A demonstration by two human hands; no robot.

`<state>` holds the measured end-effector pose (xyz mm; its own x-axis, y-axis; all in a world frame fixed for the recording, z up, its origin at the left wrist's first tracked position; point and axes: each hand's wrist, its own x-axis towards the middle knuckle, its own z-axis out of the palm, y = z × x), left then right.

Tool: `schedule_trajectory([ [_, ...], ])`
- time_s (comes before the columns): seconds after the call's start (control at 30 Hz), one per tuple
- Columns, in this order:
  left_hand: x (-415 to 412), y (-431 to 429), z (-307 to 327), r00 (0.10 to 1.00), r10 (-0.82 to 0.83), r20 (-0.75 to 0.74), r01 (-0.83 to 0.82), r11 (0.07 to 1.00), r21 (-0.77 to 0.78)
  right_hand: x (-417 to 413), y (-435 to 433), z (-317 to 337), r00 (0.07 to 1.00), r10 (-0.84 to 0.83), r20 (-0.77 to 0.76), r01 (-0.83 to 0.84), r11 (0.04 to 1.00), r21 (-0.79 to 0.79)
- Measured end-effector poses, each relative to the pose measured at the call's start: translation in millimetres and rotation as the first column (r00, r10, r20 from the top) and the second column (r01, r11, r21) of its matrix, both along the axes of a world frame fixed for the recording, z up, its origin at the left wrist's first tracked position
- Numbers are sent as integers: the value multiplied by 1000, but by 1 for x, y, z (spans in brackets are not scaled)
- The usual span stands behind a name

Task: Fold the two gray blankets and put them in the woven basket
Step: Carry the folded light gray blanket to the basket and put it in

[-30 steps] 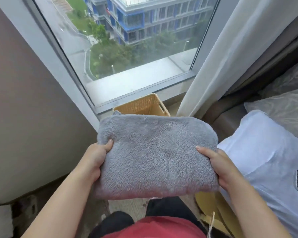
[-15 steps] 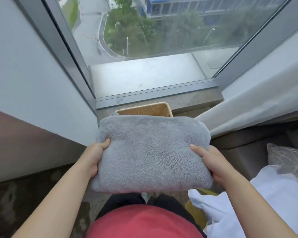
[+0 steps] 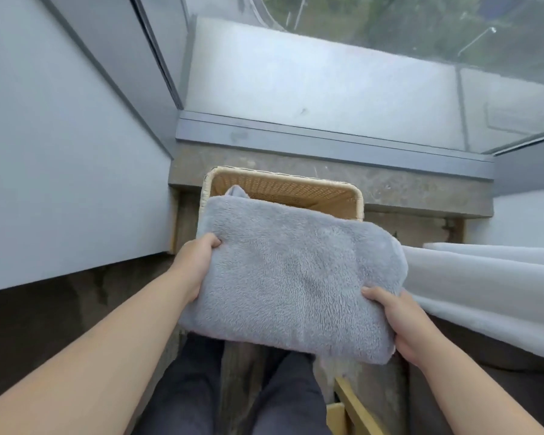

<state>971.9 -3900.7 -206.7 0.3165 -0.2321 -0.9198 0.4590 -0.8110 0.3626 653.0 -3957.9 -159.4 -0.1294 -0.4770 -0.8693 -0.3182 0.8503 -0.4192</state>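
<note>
Two legs in dark trousers (image 3: 198, 390) stand at the bottom of the view on a mottled dark floor (image 3: 29, 334), with a piece of yellow wooden frame (image 3: 354, 406) just beside the right leg. Above them both bare forearms reach forward. The left hand (image 3: 195, 265) grips the left edge of the folded gray blanket (image 3: 289, 277), thumb curled over the top and fingers hidden beneath. The right hand (image 3: 399, 321) clamps the near right corner the same way, thumb on top. The blanket is a thick, soft rectangle of plush fleece with rounded corners and a bulging fold along its right side, held flat in the air and tilted down toward the right. Its far edge overlaps the near rim of the woven basket (image 3: 354, 196), hiding most of the opening. The basket is a pale tan rectangle with rounded corners and perforated weave walls, and it sits on the floor against a rough stone ledge (image 3: 405, 186). A peak of gray fleece (image 3: 236, 192) rises inside its left end. A smooth gray wall (image 3: 60, 152) closes in on the left and a white curtain (image 3: 484, 284) lies folded on the right, leaving a narrow lane. Beyond the ledge a gray metal window frame (image 3: 327, 142) borders the glass (image 3: 327, 73).
</note>
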Motion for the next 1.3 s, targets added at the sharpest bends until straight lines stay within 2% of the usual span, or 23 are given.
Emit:
schedule_trajectory([
  [0.27,-24,-39,-152,974,106,201,-99,994,-47,37,-50,-182,993,-39,-109,36,999,-23],
  [0.43,-29,-53,-240,955,74,286,-86,996,28,54,-63,-263,984,19,-179,-19,1000,3],
  [0.6,-18,-52,-333,931,167,325,-195,979,57,53,-69,-348,980,23,-200,-45,993,-105],
  [0.77,-24,-62,-407,887,119,446,-193,974,123,54,-72,-425,963,-26,-267,-26,982,-189],
  [0.83,-24,-60,-428,893,30,450,-135,970,204,51,-68,-449,949,19,-316,-79,981,-179],
  [0.93,-22,-57,-435,881,-68,468,-78,955,285,48,-63,-462,905,186,-382,-241,966,-100],
  [1.0,-24,-58,-420,824,-147,547,-19,958,286,49,-60,-455,857,288,-428,-348,935,-68],
  [1.07,-31,-57,-396,752,-163,639,11,972,234,55,-54,-438,813,305,-496,-406,908,-107],
  [1.13,-45,-55,-369,653,-196,731,121,980,155,65,-47,-415,688,310,-656,-538,825,-175],
  [1.2,-64,-53,-348,513,-315,798,374,919,123,78,-41,-395,536,326,-779,-734,636,-239],
  [1.23,-73,-54,-342,433,-405,805,515,844,147,84,-39,-390,496,329,-804,-806,518,-286],
  [1.3,-84,-61,-346,254,-603,756,728,634,261,90,-43,-392,418,372,-829,-901,282,-328],
])
